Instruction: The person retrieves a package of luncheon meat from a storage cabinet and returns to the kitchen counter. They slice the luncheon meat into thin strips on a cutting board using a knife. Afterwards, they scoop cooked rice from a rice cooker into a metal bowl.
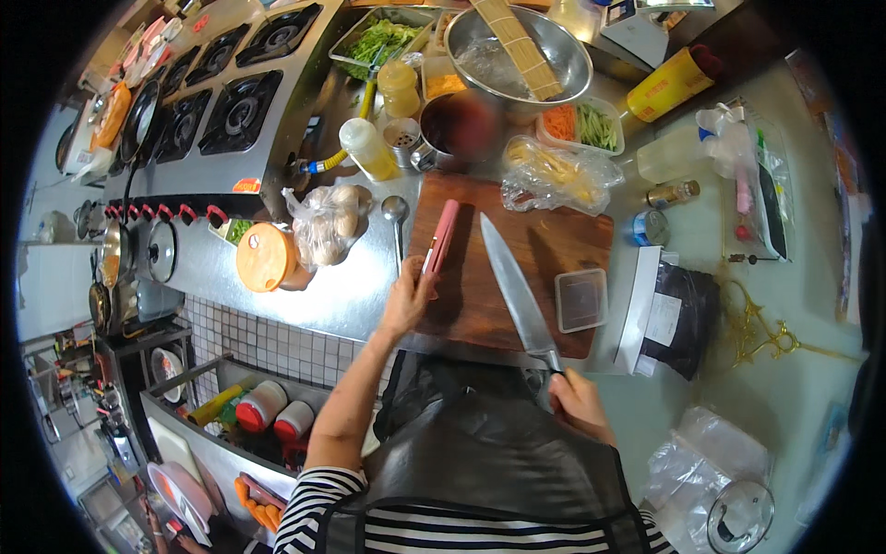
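Note:
My left hand [408,294] grips the lower end of a long pink sausage-like stick [441,239], which is held over the left part of a wooden cutting board [512,201]. My right hand [580,401] is closed on the handle of a large chef's knife [516,287], whose blade points away from me over the board. A small clear plastic lid [581,300] lies at the board's right edge. At the far right of the board, a clear bag with yellow strips [554,173] rests partly on it. What the pink stick is exactly, I cannot tell.
Left of the board lie a metal ladle [394,209], a bag of eggs or mushrooms [331,221] and an orange-lidded tub [263,257]. Behind stand a pot [450,128], a squeeze bottle [367,149], a steel bowl [477,69] and cut vegetables [597,126]. A gas stove [228,156] is at left.

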`<state>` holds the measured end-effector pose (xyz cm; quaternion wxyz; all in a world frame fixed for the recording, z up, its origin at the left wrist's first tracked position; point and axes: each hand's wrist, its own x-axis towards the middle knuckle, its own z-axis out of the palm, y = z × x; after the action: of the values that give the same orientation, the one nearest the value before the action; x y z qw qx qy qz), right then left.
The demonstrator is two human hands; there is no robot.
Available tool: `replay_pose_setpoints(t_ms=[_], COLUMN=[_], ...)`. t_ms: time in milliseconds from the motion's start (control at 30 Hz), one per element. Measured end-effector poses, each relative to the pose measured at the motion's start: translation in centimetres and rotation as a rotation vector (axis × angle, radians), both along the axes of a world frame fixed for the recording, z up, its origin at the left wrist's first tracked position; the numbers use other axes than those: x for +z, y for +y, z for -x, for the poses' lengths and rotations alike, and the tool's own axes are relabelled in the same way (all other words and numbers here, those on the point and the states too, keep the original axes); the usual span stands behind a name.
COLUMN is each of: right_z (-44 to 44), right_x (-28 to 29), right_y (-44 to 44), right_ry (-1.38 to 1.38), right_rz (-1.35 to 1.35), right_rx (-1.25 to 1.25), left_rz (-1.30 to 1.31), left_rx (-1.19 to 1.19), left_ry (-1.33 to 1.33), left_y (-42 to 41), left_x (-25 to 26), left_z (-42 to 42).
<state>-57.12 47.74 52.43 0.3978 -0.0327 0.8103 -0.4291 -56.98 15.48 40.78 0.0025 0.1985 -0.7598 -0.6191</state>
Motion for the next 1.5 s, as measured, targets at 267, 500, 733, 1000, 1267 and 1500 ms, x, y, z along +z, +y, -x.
replay_pose_setpoints(t_ms=[267,500,733,1000,1267,1500], right_z=[4.6,6.7,8.6,9.4,9.6,9.8], right_x=[1.7,3.7,5.0,4.4,4.9,5.4], right_y=[2.5,1.6,1.0,1.3,0.8,0.8], right_ry=[0.499,0.559,0.499,0.463,0.396,0.459], right_rz=[-0.267,-0.363,-0.398,-0.416,-0.476,-0.561], right_rx=[0.287,0.567,0.632,0.654,0.657,0.717], left_rz=[0.648,0.997,1.061,0.938,0.882,0.89], left_rx=[-0.714,-0.818,-0.846,-0.883,-0.878,-0.916], left_ry=[-0.012,0.285,0.438,0.316,0.246,0.227], left_y=[-5.9,-6.8,-7.2,-7.7,-7.9,-7.9], left_x=[1.3,1.6,1.1,0.0,-0.9,0.0], left_z=[0.8,4.6,5.0,5.5,5.9,6.4])
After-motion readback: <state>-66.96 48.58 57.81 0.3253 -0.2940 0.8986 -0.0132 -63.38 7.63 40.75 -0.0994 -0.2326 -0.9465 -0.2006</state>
